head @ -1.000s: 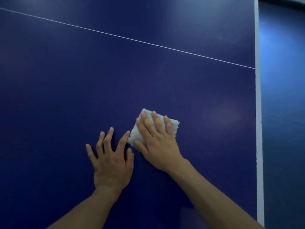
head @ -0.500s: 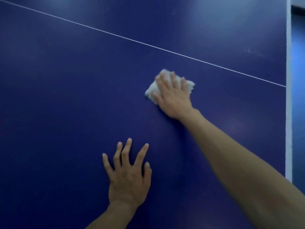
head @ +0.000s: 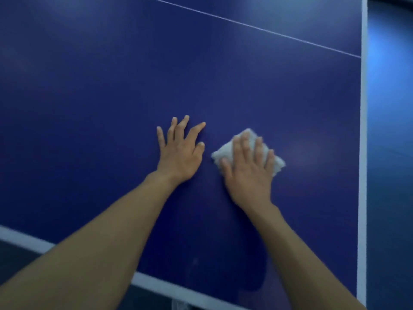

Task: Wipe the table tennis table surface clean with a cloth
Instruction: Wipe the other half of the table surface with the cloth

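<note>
The dark blue table tennis table (head: pixel 89 108) fills the view. A small folded white cloth (head: pixel 225 151) lies on it right of centre. My right hand (head: pixel 248 168) presses flat on the cloth with straight fingers, covering most of it. My left hand (head: pixel 181 151) rests flat on the bare surface just left of the cloth, fingers spread, not touching it.
A thin white centre line (head: pixel 268 31) crosses the table at the top. The white right edge stripe (head: pixel 363 130) and the white near edge stripe (head: pixel 29 240) bound the surface. Blue floor (head: pixel 391 153) lies beyond the right edge.
My right hand has drawn the cloth back from near the centre line toward me, next to my left hand. The near table edge has come into view.
</note>
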